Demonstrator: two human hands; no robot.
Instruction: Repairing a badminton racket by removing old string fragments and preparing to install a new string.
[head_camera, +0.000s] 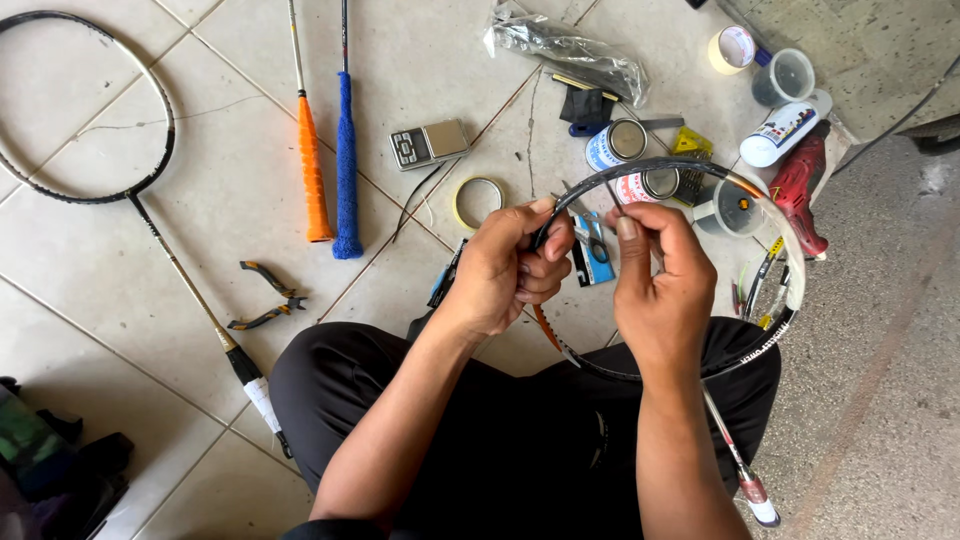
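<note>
An unstrung badminton racket frame, black with white and orange parts, lies across my lap with its head pointing away from me. My left hand grips the top-left of the frame rim between thumb and fingers. Just beside it, my right hand pinches a small thin tool or pin at the rim. The racket's shaft runs down past my right knee.
On the tiled floor lie another black racket, an orange-gripped handle and a blue-gripped one, pliers, a small digital scale, a tape ring, cans, cups, a red tool and a plastic bag.
</note>
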